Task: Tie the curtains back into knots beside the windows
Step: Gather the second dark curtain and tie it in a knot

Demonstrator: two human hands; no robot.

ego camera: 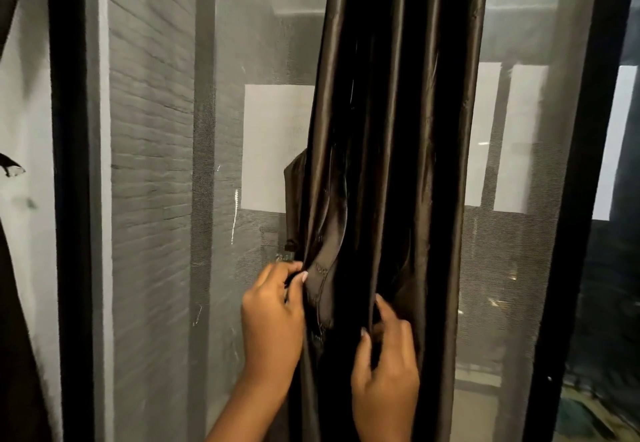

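A dark brown satin curtain (398, 112) hangs in gathered folds down the middle of a mesh-screened window (156, 164). My left hand (273, 317) pinches the curtain's left edge between thumb and fingers at about waist height. My right hand (384, 365) is lower and to the right, its fingers curled into the folds and gripping the cloth. The curtain hangs straight with no knot in it. Its lower end is out of view.
Black window frame posts stand at the left (69, 199) and right (581, 199). Part of another dark curtain (14, 337) shows at the far left edge. Through the mesh a brick wall (152, 95) is visible outside.
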